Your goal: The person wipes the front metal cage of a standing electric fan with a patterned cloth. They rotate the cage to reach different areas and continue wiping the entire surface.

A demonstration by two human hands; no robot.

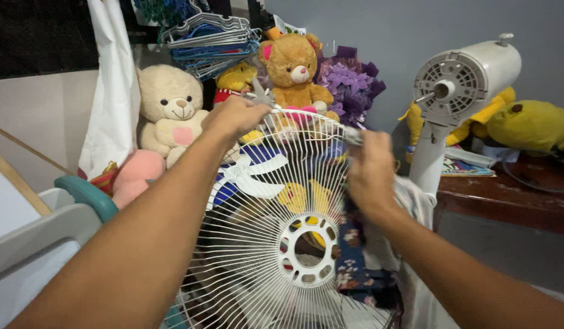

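White wire fan guard (pixel 276 244), upright

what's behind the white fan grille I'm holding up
Through the fan grille show a loose white blade, yellow plush and dark floral cloth. Above its rim sit a brown teddy and cream teddy. Their lower parts are hidden by left hand and wires.

Grey-blue wall (pixel 385 30) behind, a dark wooden tabletop (pixel 507 201) at right, plush toys heaped along the back, coat hangers (pixel 209 36) hanging up top.
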